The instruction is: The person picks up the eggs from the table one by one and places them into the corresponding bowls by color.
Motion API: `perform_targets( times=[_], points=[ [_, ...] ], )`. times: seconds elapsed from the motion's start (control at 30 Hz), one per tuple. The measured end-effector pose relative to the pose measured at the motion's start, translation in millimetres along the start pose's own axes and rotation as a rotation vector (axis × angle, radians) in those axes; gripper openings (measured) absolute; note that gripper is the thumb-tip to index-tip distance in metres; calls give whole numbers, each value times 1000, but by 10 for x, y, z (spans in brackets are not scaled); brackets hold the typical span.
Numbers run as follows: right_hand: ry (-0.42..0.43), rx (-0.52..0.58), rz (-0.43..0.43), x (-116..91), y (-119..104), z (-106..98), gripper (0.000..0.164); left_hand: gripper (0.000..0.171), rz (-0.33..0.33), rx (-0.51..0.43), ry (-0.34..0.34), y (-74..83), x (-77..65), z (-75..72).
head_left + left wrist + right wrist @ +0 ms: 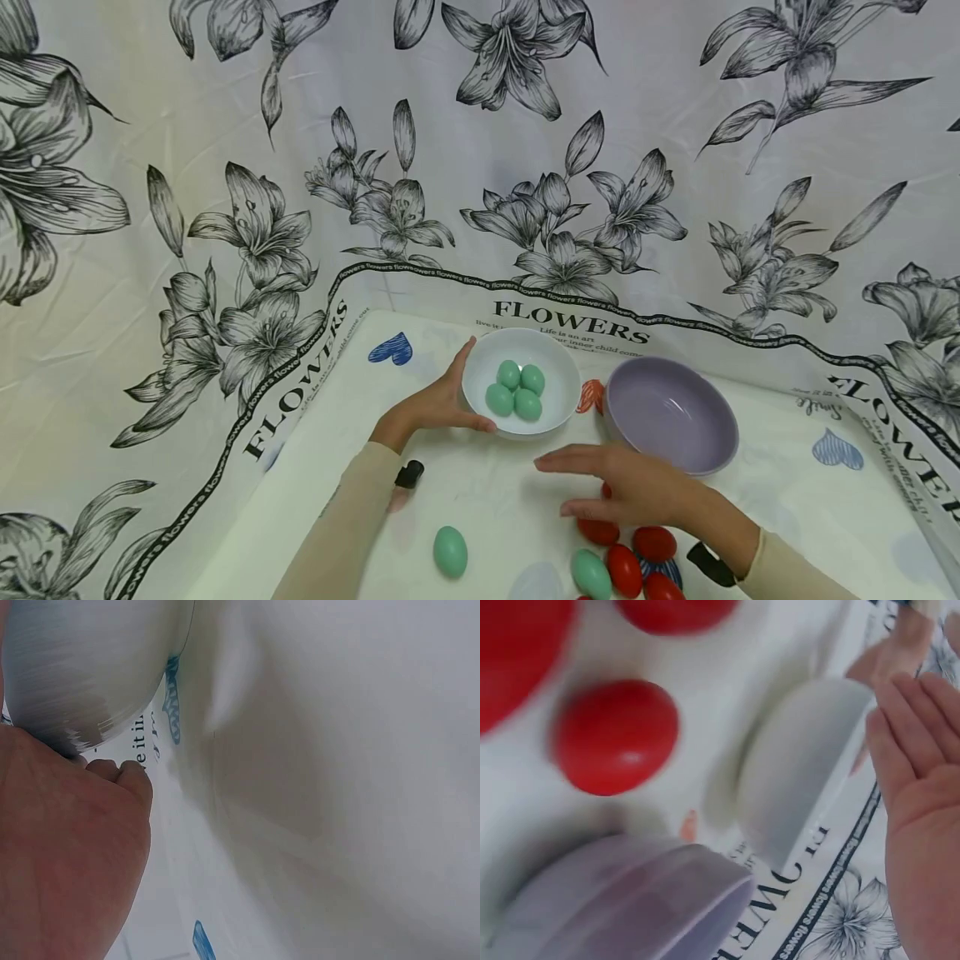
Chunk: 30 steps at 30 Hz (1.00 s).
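My left hand (433,406) grips the near left side of a white bowl (557,367), thumb at the front and fingers along the far side. Several green eggs (501,400) lie together at the bottom of the bowl. In the left wrist view, this hand (67,840) is against the bowl's outer wall (90,667). My right hand (637,483) hovers with fingers extended and holding nothing, in front of the purple bowl (667,404) and over some red eggs (624,570). In the right wrist view, its palm and fingers (922,750) show straight.
One green egg (450,552) sits alone on the table near my left forearm. Another green egg (590,573) lies among the red ones at the front. Behind the bowls, a flower-printed white cloth (645,100) rises as a backdrop.
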State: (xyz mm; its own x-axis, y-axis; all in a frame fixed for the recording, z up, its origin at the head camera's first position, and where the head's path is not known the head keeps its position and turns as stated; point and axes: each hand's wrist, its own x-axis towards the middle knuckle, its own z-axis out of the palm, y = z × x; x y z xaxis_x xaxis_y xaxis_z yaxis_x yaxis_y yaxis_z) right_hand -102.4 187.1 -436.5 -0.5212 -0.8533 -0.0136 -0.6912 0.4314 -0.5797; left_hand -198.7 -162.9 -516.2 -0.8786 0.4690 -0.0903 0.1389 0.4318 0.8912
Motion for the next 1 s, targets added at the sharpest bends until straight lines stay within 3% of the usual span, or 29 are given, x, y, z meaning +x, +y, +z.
perform_targets(
  times=[0.2, 0.5, 1.0],
  points=[
    [-97, 3, -43, -344, -29, 249, 66, 155, -17, 2, -4, -17, -38, 12],
    [-165, 83, 118, -662, -98, 489, 64, 154, 4, 16, 2, -47, -24, 20],
    [-162, -125, -88, -605, -63, 618, 58, 154, 22, 14, -3, -27, 13, 10]
  ],
)
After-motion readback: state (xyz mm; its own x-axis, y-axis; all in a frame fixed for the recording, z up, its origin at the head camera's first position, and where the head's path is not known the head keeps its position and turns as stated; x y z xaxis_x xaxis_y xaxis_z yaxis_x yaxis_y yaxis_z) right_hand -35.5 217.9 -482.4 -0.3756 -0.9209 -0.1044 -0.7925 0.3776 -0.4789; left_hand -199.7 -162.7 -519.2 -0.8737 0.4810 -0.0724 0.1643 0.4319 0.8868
